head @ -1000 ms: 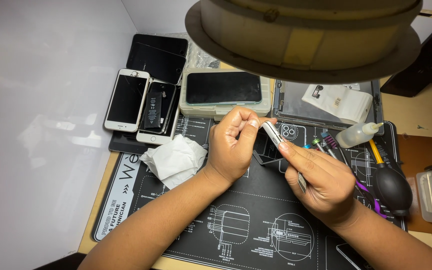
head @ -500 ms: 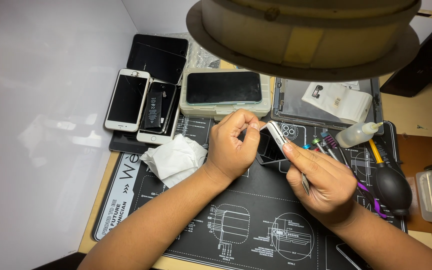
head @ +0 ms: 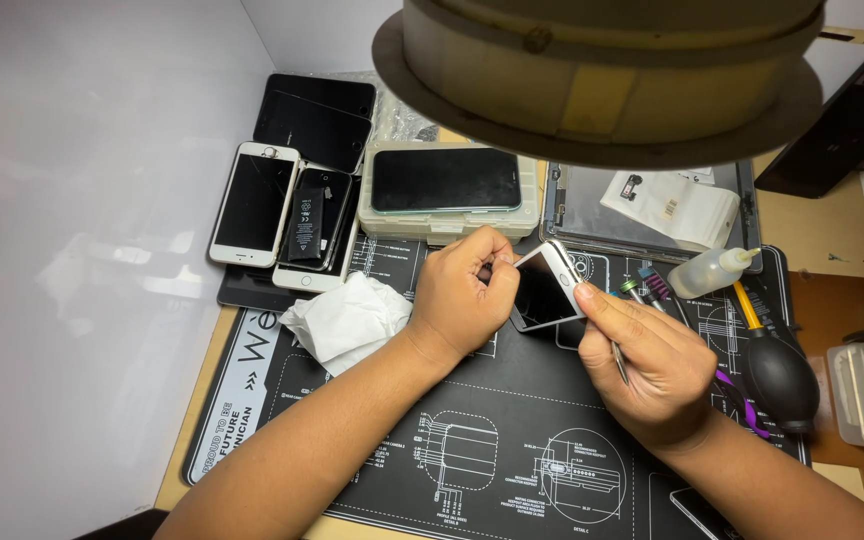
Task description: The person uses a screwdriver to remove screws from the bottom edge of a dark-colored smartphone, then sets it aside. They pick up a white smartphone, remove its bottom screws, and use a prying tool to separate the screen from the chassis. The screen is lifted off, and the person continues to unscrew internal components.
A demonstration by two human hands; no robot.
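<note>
I have tilted the small phone (head: 544, 290) so its dark screen now faces me, above the black mat (head: 472, 460). My left hand (head: 467, 295) grips its edge; my right hand (head: 647, 360) pinches its corner, a thin tool tucked underneath.

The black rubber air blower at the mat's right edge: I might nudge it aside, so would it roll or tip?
The air blower lies on its side, so tipping seems unlikely. Its rounded bulb may roll a little, though the tapered nozzle should curve its path. It looks soft and probably light.
</note>
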